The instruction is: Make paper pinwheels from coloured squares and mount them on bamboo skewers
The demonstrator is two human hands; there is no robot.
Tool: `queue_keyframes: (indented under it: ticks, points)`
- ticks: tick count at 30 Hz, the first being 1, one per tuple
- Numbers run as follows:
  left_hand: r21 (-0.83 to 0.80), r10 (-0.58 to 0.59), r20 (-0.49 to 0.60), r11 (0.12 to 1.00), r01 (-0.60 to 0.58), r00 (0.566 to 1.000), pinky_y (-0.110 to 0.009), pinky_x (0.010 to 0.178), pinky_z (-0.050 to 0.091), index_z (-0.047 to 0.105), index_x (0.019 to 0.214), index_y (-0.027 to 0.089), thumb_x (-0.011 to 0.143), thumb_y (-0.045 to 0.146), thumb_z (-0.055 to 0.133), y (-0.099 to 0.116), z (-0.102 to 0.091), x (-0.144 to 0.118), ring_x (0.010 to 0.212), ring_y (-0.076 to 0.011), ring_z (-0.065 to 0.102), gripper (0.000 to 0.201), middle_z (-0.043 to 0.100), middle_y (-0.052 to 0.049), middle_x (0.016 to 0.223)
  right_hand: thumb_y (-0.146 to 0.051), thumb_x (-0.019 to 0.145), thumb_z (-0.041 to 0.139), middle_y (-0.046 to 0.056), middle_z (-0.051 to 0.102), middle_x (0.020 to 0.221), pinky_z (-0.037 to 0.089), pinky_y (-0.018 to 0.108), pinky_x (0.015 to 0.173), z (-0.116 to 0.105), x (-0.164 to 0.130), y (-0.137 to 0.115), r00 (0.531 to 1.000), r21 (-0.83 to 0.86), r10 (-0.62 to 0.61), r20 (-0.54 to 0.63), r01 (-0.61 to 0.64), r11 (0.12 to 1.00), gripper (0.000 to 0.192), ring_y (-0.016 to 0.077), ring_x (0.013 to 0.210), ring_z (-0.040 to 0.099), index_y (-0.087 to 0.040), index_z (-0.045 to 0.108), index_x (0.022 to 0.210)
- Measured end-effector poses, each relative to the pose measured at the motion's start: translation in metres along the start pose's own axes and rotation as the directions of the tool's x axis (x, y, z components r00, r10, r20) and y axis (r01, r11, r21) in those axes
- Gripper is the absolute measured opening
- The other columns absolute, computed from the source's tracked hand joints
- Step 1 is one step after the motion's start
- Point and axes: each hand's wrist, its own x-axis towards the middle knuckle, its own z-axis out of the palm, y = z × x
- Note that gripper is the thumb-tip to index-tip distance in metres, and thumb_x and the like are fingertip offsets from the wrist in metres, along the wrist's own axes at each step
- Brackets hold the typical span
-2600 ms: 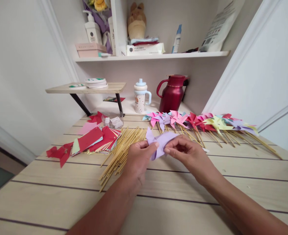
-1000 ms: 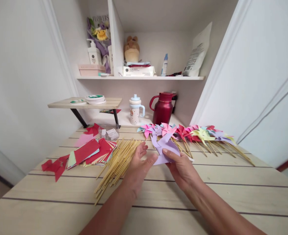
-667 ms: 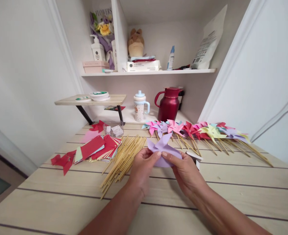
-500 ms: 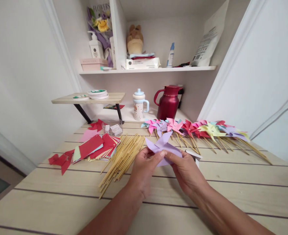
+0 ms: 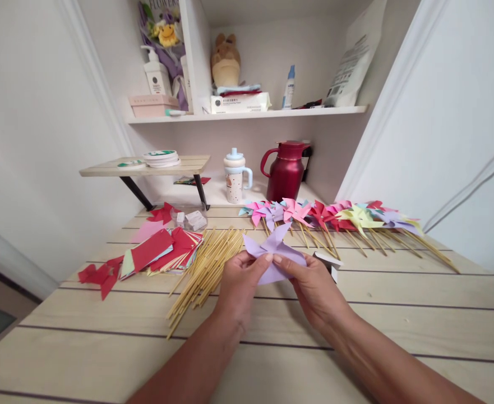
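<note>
A lavender paper pinwheel (image 5: 275, 241) is held up between both hands over the middle of the table. My left hand (image 5: 243, 283) pinches its left side, the thumb pressed near the centre. From the other side my right hand (image 5: 314, 283) grips it, thumb on top and fingers underneath. The two thumbs nearly meet below the pinwheel's centre. Left of my hands lies a loose pile of thin wooden sticks (image 5: 204, 275). Behind my right hand a small dark-and-white box (image 5: 328, 261) is partly hidden.
Finished pinwheels on sticks (image 5: 358, 217) lie in a row at the back right. Stacked coloured paper (image 5: 152, 247) and a red folded piece (image 5: 104, 275) are on the left. Beyond stand a tumbler (image 5: 234, 178), a red jug (image 5: 286, 171) and a small raised stand (image 5: 192, 164).
The pinwheel has turned slightly in my hands and its blades look more spread. My thumbs have come closer together at its centre. The camera view has shifted a little.
</note>
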Motion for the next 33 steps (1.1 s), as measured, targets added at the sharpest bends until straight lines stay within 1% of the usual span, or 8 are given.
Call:
queue_keyframes:
  ticks: [6,14,18,21,23,26,30,33]
  points:
    - [0.034,0.003,-0.074,0.999,0.000,0.997,-0.028,0.070,0.051,0.078,0.082,0.012,0.063,0.040,0.087,0.000,-0.001,0.002,0.073,-0.0181,0.069,0.035,0.077,-0.009,0.084,-0.032,0.065,0.089,0.004,0.080,0.084,0.052,0.032,0.081,0.000,-0.001,0.003,0.998,-0.042,-0.012,0.055,0.014,0.999,0.027,0.0196,0.077,0.070,-0.020,0.080,0.087]
    - [0.059,-0.026,-0.170,0.998,0.036,0.985,-0.024,0.059,0.048,0.078,0.077,0.013,0.064,0.028,0.083,0.002,0.001,0.004,0.061,-0.0141,0.065,0.020,0.076,-0.005,0.074,-0.036,0.064,0.089,0.006,0.079,0.085,0.052,0.033,0.077,-0.001,0.000,0.006,0.996,-0.059,0.019,0.083,-0.015,0.998,0.031,0.0206,0.076,0.069,-0.018,0.078,0.087]
    - [-0.061,-0.084,-0.224,0.996,0.072,0.971,-0.023,0.058,0.049,0.076,0.074,0.012,0.065,0.023,0.082,0.007,-0.008,0.012,0.058,-0.0132,0.065,0.016,0.075,-0.006,0.070,-0.042,0.069,0.086,0.002,0.077,0.089,0.051,0.034,0.085,-0.008,0.004,0.004,0.993,-0.099,0.032,0.113,-0.021,0.995,0.034,0.0208,0.084,0.069,-0.023,0.074,0.095]
    - [-0.175,-0.128,-0.296,0.982,0.078,0.947,-0.021,0.057,0.049,0.072,0.068,0.013,0.062,0.017,0.084,0.015,-0.020,0.020,0.057,-0.0115,0.064,0.013,0.073,-0.004,0.066,-0.047,0.077,0.079,0.000,0.076,0.093,0.046,0.039,0.097,-0.017,0.009,0.001,0.997,-0.206,-0.032,0.076,0.047,0.977,0.043,0.0202,0.087,0.069,-0.029,0.066,0.114]
    - [-0.206,-0.133,-0.332,0.976,0.066,0.934,-0.021,0.057,0.049,0.071,0.066,0.014,0.063,0.015,0.083,0.021,-0.026,0.023,0.057,-0.0111,0.064,0.013,0.073,-0.003,0.066,-0.047,0.081,0.075,0.001,0.074,0.101,0.043,0.043,0.101,-0.022,0.011,0.000,0.989,-0.297,-0.108,0.102,0.134,0.945,0.053,0.0219,0.094,0.069,-0.032,0.056,0.129]
    - [-0.235,-0.132,-0.340,0.971,0.051,0.931,-0.022,0.058,0.051,0.071,0.068,0.013,0.066,0.014,0.081,0.025,-0.031,0.025,0.058,-0.0125,0.066,0.011,0.074,-0.005,0.068,-0.044,0.085,0.072,0.003,0.069,0.107,0.046,0.045,0.098,-0.025,0.013,0.004,0.952,-0.433,-0.215,0.216,0.291,0.853,0.061,0.0229,0.097,0.067,-0.036,0.044,0.139]
    - [-0.258,-0.136,-0.332,0.965,0.049,0.934,-0.023,0.058,0.052,0.072,0.070,0.012,0.066,0.013,0.081,0.024,-0.030,0.025,0.058,-0.0134,0.066,0.010,0.074,-0.006,0.069,-0.040,0.088,0.067,0.003,0.062,0.106,0.050,0.044,0.088,-0.024,0.011,0.013,0.880,-0.541,-0.304,0.364,0.465,0.701,0.049,0.0209,0.088,0.065,-0.036,0.045,0.132]
    - [-0.265,-0.140,-0.332,0.963,0.050,0.933,-0.023,0.058,0.052,0.072,0.069,0.012,0.066,0.013,0.081,0.024,-0.029,0.024,0.056,-0.0134,0.066,0.010,0.074,-0.006,0.067,-0.035,0.090,0.064,0.003,0.060,0.106,0.050,0.042,0.085,-0.023,0.009,0.016,0.850,-0.585,-0.367,0.377,0.526,0.617,0.035,0.0210,0.088,0.063,-0.036,0.050,0.123]
